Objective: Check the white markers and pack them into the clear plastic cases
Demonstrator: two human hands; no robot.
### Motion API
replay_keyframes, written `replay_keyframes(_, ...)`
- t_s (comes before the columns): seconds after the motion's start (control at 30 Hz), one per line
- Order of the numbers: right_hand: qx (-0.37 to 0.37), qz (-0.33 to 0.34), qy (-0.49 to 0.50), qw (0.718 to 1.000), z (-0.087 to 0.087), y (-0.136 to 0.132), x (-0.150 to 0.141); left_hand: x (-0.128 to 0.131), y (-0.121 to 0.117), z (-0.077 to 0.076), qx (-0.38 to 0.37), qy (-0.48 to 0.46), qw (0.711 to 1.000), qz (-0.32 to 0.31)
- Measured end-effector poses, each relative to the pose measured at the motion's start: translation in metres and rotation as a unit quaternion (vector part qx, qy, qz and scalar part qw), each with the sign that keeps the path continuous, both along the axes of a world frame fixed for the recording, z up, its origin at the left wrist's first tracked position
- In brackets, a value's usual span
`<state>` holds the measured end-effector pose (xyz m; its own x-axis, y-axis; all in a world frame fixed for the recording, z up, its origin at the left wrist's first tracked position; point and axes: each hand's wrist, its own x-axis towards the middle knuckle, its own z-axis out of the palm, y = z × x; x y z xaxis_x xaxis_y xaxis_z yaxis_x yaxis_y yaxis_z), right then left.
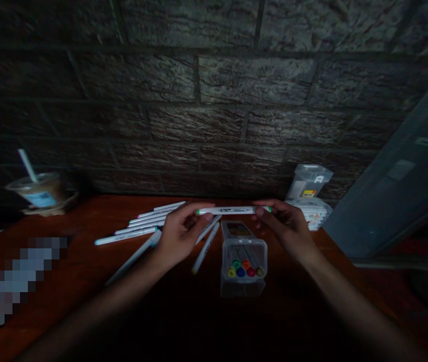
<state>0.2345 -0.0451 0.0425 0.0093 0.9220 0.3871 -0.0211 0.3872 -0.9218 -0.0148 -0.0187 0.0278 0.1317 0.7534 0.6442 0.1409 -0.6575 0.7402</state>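
A white marker [232,210] with green ends is held level above the table, one end in each hand. My left hand [184,229] pinches its left end, and my right hand [284,226] closes on the right end. Below, between the hands, a clear plastic case [244,289] lies with its end open toward me. Inside it sit several markers [240,271] with yellow, blue, red, green, orange and tan ends. Loose white markers [142,221] lie in a row left of my left hand. A few more markers [205,249] lie between that hand and the case.
At the far left stands a plastic cup [40,191] with a straw, on a holder. Back right, another clear case [308,181] stands by a pack of white items [314,212]. A brick wall [217,125] closes off the back of the brown table [71,261]; a grey post [391,176] rises at right.
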Motion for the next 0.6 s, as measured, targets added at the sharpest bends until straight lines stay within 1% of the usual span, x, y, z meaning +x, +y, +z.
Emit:
replay_keyframes(0.1, -0.010, 0.009, 0.011, 1.000, -0.0022, 0.0016, -0.0006, 0.0022, -0.0003, -0.0030, 0.013, -0.011, 1.000, 0.008)
replay_keyframes(0.27, -0.011, 0.036, 0.028, 0.999, -0.0039, 0.0003, -0.0009, 0.0029, -0.0008, -0.0047, -0.050, -0.030, 0.998, -0.035)
replay_keyframes(0.4, -0.006, 0.064, 0.025, 0.998, -0.0054, -0.0018, 0.0003, 0.0037, -0.0019, -0.0035, -0.083, -0.041, 0.994, -0.049)
replay_keyframes(0.47, -0.003, 0.060, 0.011, 0.998, -0.0063, -0.0024, 0.0006, 0.0041, -0.0025, -0.0030, -0.093, -0.038, 0.994, -0.049)
replay_keyframes(0.6, 0.004, 0.014, -0.033, 0.999, -0.0076, -0.0025, -0.0013, 0.0050, -0.0040, -0.0032, -0.084, -0.021, 0.996, -0.038)
